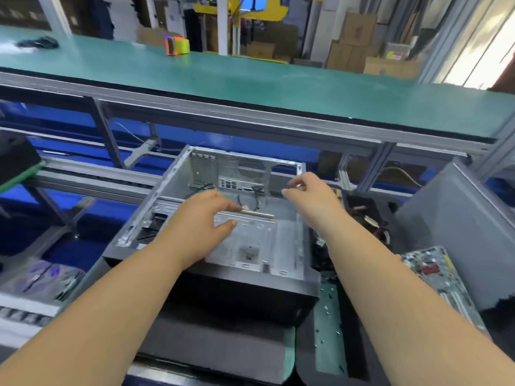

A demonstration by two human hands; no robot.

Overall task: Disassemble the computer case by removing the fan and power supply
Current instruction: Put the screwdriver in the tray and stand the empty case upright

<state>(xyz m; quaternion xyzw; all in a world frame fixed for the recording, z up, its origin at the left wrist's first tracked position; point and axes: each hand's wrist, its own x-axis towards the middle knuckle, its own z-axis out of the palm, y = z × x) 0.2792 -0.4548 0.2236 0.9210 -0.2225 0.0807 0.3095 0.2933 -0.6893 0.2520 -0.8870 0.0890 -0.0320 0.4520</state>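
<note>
1. One computer case (178,185) lies on its side on the bench, open face up, its bare metal floor and rear port panel in view. No fan or power supply can be made out inside it.
2. Two bare hands reach over the case. The left hand (202,218) hovers low above the case floor, fingers spread and loosely bent, gripping nothing.
3. The right hand (309,195) is above the right rim of the case, fingers curled inward. The picture is blurred there, so I cannot tell whether it pinches something small.
4. One silver rail (257,213) crosses the case floor between the hands, with a few thin black cables (255,196) just behind it.
5. One circuit board (434,271) lies to the right of the case, well apart.
6. Many small screws (328,307) are scattered on the green mat (331,355) at the case's right.
7. One orange and yellow object (177,45) sits on the far green shelf (278,82).
</note>
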